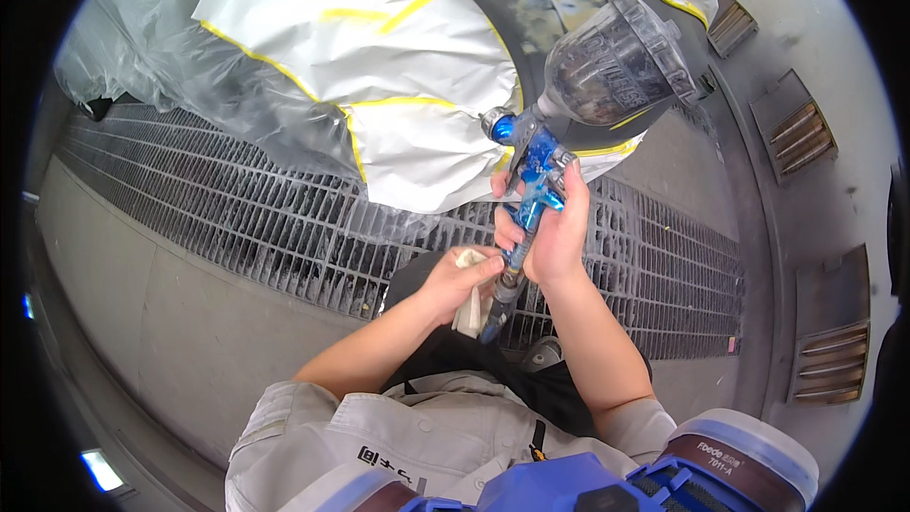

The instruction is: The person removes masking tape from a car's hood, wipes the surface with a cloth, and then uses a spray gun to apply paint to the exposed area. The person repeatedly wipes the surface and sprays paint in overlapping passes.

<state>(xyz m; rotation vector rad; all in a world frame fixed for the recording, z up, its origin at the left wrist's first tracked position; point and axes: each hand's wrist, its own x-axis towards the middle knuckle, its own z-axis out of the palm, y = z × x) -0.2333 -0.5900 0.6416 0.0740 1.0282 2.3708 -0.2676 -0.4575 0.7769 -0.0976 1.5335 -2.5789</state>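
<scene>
A blue spray gun (538, 154) is gripped by its handle in my right hand (561, 232), its nozzle pointing up and left. On top sits a tilted, paint-smeared clear cup (611, 71). My left hand (453, 286) is closed on a folded off-white cloth (468, 311), with the thumb against the lower end of the gun's handle. Below that, a hose fitting (500, 308) hangs from the handle. Beyond the gun, a dark grey panel (493, 0) with a pale mottled patch shows within white masking paper (408, 147) edged in yellow tape. The cup hides part of the panel.
Clear plastic sheeting (180, 47) drapes over the far left. Metal floor grating (275, 218) runs across below the covered object. Slatted vents (832, 360) line the wall at right. Blue respirator parts (569, 488) show at the bottom edge.
</scene>
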